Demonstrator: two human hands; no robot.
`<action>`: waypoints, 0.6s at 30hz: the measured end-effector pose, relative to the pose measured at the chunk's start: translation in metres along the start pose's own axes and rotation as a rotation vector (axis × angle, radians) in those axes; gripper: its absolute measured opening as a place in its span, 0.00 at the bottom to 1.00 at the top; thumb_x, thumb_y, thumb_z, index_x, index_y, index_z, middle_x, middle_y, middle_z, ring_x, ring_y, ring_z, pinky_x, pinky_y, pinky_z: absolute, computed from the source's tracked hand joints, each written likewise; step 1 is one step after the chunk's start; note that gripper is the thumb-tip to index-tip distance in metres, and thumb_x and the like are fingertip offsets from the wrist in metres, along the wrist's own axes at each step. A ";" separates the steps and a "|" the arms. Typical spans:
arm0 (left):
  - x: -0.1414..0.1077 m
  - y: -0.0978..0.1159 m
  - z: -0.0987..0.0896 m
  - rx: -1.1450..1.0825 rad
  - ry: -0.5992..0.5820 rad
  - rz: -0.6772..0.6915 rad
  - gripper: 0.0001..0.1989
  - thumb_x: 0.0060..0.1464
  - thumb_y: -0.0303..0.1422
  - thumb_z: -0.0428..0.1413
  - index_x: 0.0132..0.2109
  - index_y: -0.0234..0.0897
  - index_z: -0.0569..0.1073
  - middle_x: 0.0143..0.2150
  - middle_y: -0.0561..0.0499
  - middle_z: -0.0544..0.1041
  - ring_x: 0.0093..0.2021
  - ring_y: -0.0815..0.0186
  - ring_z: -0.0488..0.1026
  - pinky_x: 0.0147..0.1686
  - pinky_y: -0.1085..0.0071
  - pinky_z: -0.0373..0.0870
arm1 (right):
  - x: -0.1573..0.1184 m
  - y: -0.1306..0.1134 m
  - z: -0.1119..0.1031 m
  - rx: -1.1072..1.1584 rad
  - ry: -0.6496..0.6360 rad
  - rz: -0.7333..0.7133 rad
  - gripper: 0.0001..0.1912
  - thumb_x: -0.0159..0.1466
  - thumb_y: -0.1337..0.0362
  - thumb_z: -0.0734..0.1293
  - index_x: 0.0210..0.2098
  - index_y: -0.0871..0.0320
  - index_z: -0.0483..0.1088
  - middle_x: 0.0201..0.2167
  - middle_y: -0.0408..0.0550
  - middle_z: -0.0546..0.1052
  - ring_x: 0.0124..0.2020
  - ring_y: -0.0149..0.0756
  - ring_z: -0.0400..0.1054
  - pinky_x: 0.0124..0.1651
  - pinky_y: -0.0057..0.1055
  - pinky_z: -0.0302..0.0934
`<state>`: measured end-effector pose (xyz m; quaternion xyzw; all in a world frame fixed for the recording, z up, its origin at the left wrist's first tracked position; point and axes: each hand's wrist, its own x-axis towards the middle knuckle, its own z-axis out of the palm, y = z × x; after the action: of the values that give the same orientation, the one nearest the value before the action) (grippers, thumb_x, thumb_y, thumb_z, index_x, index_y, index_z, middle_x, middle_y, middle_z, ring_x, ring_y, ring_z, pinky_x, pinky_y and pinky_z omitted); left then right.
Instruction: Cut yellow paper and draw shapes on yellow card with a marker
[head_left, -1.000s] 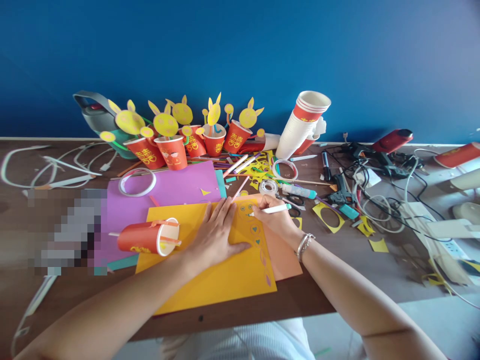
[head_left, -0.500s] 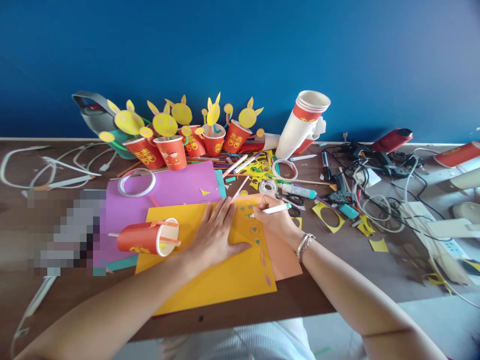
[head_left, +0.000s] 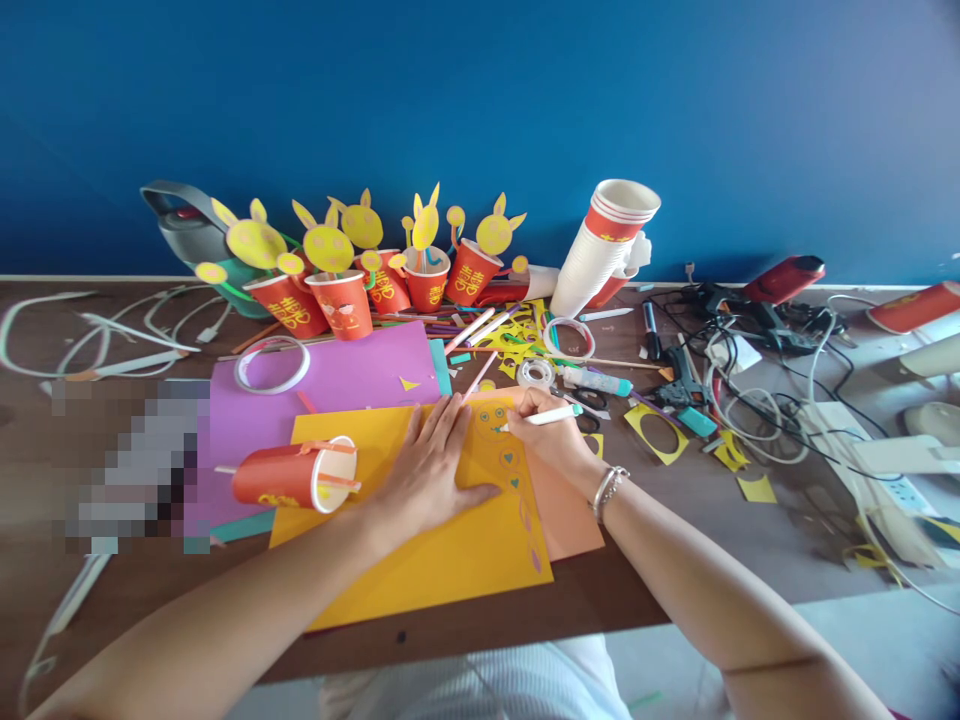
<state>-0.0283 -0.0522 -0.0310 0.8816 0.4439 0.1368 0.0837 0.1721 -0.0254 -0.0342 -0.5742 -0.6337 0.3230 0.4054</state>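
Note:
My left hand (head_left: 435, 465) lies flat with fingers spread on a yellow-orange paper sheet (head_left: 420, 560). My right hand (head_left: 551, 430) grips a white marker (head_left: 553, 414) with a teal end, its tip touching the paper inside a drawn round face (head_left: 491, 418). Below the face are drawn circles with teal hearts (head_left: 509, 458) and pinkish leaf shapes (head_left: 535, 558) along the right edge. A red paper cup (head_left: 281, 477) lies on its side at the sheet's left, with orange strips at its mouth. Orange paper (head_left: 566, 515) and purple paper (head_left: 345, 365) lie partly under the yellow sheet.
Red cups with yellow rabbit figures (head_left: 328, 250) stand along the blue wall, near a leaning stack of paper cups (head_left: 604, 250). Tape rolls (head_left: 271, 364), paper scraps (head_left: 656, 432), a glue gun (head_left: 682, 375), cables and a power strip (head_left: 862, 460) crowd the table.
The marker tip has shifted very slightly left at the drawn face's mouth. My left hand stays in place on the sheet.

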 end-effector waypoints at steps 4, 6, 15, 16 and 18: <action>0.000 0.000 0.000 0.005 -0.004 -0.004 0.47 0.47 0.58 0.53 0.63 0.26 0.53 0.65 0.30 0.55 0.66 0.44 0.48 0.61 0.43 0.47 | -0.001 -0.001 -0.001 0.015 -0.005 -0.020 0.13 0.56 0.62 0.63 0.20 0.57 0.55 0.17 0.39 0.60 0.20 0.27 0.52 0.21 0.25 0.46; 0.000 0.000 0.000 0.007 -0.006 -0.001 0.47 0.48 0.58 0.52 0.63 0.26 0.53 0.65 0.30 0.54 0.66 0.44 0.48 0.61 0.43 0.47 | -0.001 -0.002 0.000 0.016 0.002 -0.031 0.13 0.56 0.62 0.63 0.19 0.57 0.55 0.17 0.39 0.60 0.20 0.27 0.52 0.22 0.25 0.46; -0.001 -0.001 0.001 -0.007 -0.009 -0.004 0.47 0.48 0.58 0.52 0.64 0.27 0.52 0.65 0.31 0.54 0.66 0.46 0.48 0.62 0.44 0.46 | 0.004 -0.006 -0.008 0.324 0.059 0.198 0.16 0.53 0.57 0.66 0.19 0.57 0.55 0.15 0.38 0.62 0.18 0.27 0.55 0.21 0.25 0.48; -0.001 -0.001 0.001 -0.010 -0.009 -0.004 0.48 0.48 0.58 0.52 0.64 0.27 0.51 0.65 0.32 0.54 0.66 0.46 0.48 0.62 0.44 0.45 | 0.005 -0.006 -0.010 0.407 0.084 0.235 0.17 0.53 0.56 0.67 0.20 0.56 0.55 0.14 0.38 0.62 0.17 0.27 0.54 0.21 0.24 0.48; -0.001 -0.002 0.002 -0.010 -0.003 0.000 0.48 0.48 0.59 0.52 0.65 0.28 0.49 0.65 0.32 0.54 0.66 0.47 0.48 0.62 0.45 0.45 | 0.007 -0.005 -0.013 0.528 0.155 0.281 0.19 0.53 0.54 0.67 0.19 0.56 0.54 0.13 0.37 0.59 0.16 0.25 0.52 0.19 0.24 0.45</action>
<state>-0.0297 -0.0520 -0.0339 0.8813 0.4432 0.1377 0.0890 0.1811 -0.0198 -0.0225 -0.5540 -0.4096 0.4844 0.5391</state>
